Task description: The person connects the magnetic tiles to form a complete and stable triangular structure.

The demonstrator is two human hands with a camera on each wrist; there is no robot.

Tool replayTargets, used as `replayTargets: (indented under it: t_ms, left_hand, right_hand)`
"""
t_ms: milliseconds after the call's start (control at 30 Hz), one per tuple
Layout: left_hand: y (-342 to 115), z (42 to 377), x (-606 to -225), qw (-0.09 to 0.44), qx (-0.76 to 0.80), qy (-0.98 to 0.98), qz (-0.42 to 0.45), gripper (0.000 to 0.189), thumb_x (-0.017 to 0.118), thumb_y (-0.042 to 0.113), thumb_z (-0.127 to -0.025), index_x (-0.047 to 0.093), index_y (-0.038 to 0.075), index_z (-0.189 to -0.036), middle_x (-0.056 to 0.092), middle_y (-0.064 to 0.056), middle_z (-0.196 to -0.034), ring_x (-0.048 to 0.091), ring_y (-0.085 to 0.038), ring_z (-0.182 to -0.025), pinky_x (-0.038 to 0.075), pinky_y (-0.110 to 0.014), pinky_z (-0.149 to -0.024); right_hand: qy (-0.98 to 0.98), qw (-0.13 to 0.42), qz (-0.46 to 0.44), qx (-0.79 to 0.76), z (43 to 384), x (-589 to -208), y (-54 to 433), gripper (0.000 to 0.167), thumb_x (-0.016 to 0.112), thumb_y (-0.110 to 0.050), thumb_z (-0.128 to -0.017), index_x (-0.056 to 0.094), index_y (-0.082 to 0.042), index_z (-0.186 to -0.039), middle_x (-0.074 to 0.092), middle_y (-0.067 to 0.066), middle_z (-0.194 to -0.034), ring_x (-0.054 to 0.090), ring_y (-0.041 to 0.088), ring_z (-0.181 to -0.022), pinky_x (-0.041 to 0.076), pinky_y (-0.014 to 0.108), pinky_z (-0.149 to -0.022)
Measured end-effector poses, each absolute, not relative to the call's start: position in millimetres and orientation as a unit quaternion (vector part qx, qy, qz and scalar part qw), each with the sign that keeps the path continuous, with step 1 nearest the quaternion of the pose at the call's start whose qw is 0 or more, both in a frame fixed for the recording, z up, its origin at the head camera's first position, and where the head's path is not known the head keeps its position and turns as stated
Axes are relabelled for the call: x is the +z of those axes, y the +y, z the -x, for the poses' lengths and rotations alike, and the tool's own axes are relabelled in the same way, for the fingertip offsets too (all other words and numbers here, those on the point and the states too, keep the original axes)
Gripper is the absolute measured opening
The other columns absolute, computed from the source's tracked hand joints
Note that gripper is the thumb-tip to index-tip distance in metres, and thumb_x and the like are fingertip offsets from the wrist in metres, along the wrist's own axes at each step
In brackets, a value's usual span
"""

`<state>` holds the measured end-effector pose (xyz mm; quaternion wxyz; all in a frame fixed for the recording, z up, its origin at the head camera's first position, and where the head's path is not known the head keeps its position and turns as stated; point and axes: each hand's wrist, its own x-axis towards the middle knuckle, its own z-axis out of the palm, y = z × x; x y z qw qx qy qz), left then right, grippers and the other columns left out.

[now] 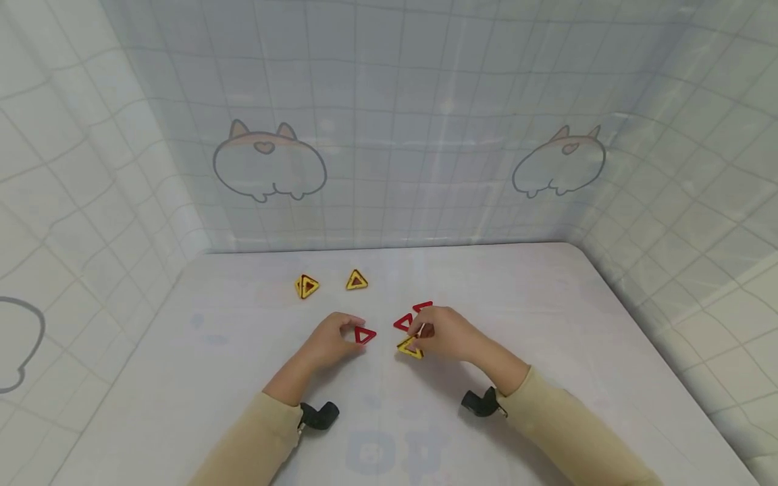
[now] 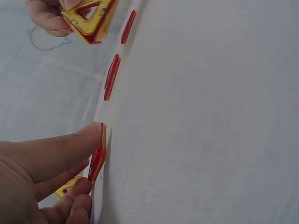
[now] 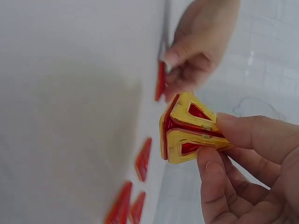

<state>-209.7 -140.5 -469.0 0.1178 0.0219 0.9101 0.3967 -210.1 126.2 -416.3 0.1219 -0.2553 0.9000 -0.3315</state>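
Observation:
My left hand (image 1: 331, 341) pinches a red triangular magnetic tile (image 1: 365, 335) by its edges, thumb on one corner, low over the table. Across from it, my right hand (image 1: 450, 334) grips a small pyramid-like piece (image 3: 189, 133) of yellow-framed triangular tiles with red centres, joined edge to edge. Thumb and fingertips hold it at its narrow end, and its red side faces away from the palm. Between the hands, red triangular tiles (image 1: 404, 322) lie on the table, one (image 1: 422, 306) partly behind the right hand.
Toward the back left lie two yellow-and-red triangular pieces (image 1: 308, 286) that overlap or are joined, and another yellow triangular piece (image 1: 356, 279). A pale tabletop (image 1: 243, 283) meets grid-patterned curtains (image 1: 389, 135) at the back and both sides. Dark wrist cameras (image 1: 320, 416) hang below the sleeves.

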Motion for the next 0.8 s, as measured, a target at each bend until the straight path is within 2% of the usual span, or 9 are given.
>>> replayTargets:
  t_ms: [200, 367, 533, 800]
  left_hand:
    - [-140, 211, -470, 0.119, 0.382, 0.916, -0.042, 0.040, 0.084, 0.014, -0.081, 0.071, 0.018, -0.119, 0.059, -0.006, -0.125, 0.053, -0.026, -0.118, 0.044, -0.048, -0.104]
    - [-140, 211, -473, 0.116, 0.370, 0.920, -0.050, 0.038, 0.086, 0.016, -0.080, 0.073, 0.018, -0.115, 0.060, -0.005, -0.120, 0.054, -0.025, -0.114, 0.045, -0.047, -0.101]
    - [-139, 209, -473, 0.119, 0.358, 0.925, -0.053, 0.037, 0.087, 0.021, -0.078, 0.071, 0.019, -0.112, 0.060, -0.005, -0.118, 0.053, -0.024, -0.111, 0.046, -0.045, -0.100]
    - [-140, 209, -472, 0.121, 0.361, 0.923, -0.062, 0.037, 0.087, 0.023, -0.078, 0.070, 0.018, -0.110, 0.059, -0.003, -0.115, 0.053, -0.022, -0.108, 0.047, -0.044, -0.098]
  right_hand:
    - [0.906, 0.107, 0.238, -0.332, 229, -402, 138, 0.014, 0.080, -0.015, -0.086, 0.074, -0.014, -0.099, 0.064, -0.004, -0.094, 0.058, 0.013, -0.077, 0.051, 0.027, -0.066]
    - [0.909, 0.094, 0.228, -0.337, 253, -397, 144, 0.013, 0.077, -0.010, -0.089, 0.074, -0.011, -0.101, 0.067, -0.002, -0.093, 0.062, 0.013, -0.082, 0.053, 0.028, -0.069]
    - [0.912, 0.083, 0.207, -0.343, 280, -402, 144, 0.014, 0.074, -0.009, -0.090, 0.073, -0.007, -0.104, 0.067, 0.003, -0.096, 0.065, 0.015, -0.084, 0.054, 0.029, -0.070]
    - [0.921, 0.082, 0.150, -0.349, 314, -418, 136, 0.015, 0.071, -0.011, -0.094, 0.073, -0.008, -0.109, 0.066, 0.007, -0.107, 0.065, 0.018, -0.090, 0.054, 0.030, -0.072]
